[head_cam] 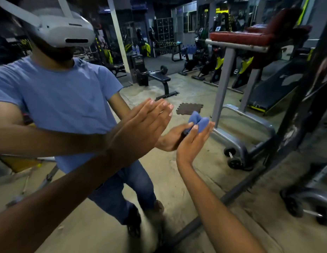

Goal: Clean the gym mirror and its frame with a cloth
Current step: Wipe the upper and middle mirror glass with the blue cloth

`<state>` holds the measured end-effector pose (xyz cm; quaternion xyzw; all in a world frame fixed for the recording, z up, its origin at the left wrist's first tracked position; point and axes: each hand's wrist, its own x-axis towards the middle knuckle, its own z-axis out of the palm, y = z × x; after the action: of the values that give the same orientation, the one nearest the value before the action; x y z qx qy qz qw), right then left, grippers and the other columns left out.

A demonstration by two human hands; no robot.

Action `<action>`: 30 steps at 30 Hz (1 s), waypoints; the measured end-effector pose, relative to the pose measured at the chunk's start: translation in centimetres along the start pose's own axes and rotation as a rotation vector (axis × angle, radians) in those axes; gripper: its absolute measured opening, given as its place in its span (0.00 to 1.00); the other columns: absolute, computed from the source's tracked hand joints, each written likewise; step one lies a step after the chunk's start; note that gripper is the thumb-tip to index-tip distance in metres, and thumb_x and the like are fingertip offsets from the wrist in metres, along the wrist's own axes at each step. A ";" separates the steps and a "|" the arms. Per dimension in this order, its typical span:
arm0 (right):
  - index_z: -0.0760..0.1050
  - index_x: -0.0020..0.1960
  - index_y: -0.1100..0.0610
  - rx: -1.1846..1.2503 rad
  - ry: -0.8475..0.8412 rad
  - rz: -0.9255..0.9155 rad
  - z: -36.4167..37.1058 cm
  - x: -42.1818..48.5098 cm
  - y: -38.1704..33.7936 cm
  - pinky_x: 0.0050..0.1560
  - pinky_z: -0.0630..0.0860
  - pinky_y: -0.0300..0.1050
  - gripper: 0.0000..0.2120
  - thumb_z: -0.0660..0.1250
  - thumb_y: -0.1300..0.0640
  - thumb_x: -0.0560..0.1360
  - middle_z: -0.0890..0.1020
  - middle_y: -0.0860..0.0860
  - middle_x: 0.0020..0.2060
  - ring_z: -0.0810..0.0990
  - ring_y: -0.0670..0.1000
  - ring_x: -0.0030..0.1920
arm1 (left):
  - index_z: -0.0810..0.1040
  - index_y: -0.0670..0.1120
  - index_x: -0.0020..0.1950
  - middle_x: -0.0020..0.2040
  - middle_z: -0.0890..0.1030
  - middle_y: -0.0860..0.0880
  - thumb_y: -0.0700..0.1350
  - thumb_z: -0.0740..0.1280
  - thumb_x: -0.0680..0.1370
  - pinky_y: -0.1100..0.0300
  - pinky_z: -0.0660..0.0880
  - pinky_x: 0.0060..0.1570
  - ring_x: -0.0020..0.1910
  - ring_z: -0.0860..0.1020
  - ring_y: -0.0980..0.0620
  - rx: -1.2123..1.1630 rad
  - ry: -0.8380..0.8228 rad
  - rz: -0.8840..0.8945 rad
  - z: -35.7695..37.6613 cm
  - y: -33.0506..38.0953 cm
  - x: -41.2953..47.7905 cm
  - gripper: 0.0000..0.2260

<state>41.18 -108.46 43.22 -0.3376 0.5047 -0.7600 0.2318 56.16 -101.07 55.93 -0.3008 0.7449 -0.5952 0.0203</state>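
Head view. The mirror (pixel 177 179) fills nearly the whole picture; its dark frame (pixel 296 125) runs down the right edge and slants back along the bottom toward centre.

Left hand (pixel 139 136): fingers straight and together, palm flat on the glass left of centre, meeting its own reflection fingertip to fingertip. Holds nothing. Looks like a brace.

Right hand (pixel 193 141): fingers mostly straight, pressing a bunched blue cloth (pixel 200 123) onto the glass near mid-pane, just right of the left hand. Whether the thumb curls round the cloth is hidden.

Reflected in the glass: the person in a blue shirt and white headset (pixel 55 28), a bench (pixel 160 79) with a barbell, a red-padded station (pixel 250 37) on grey legs, a floor tile (pixel 189 108).

Progress, as judgement only:
- Wiping appears under way at mid-pane.
- The glass shows no obvious streaks or wet patches, so cleaned and uncleaned areas cannot be told apart.
- The frame looks scuffed and pale-patched on the right side; probably not yet wiped.
- Likely left: upper and lower glass, then the whole frame.
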 end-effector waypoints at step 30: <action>0.52 0.85 0.57 -0.038 -0.096 -0.403 0.4 11.1 -4.3 0.84 0.48 0.45 0.28 0.53 0.50 0.88 0.53 0.49 0.85 0.48 0.45 0.84 | 0.76 0.43 0.75 0.77 0.75 0.39 0.50 0.62 0.85 0.37 0.58 0.80 0.78 0.71 0.39 0.019 -0.003 -0.115 -1.9 -2.6 12.2 0.20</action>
<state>34.00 -114.75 50.40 -0.4718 0.4298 -0.7643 0.0926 46.59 -105.42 62.85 -0.3439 0.7207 -0.6018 -0.0101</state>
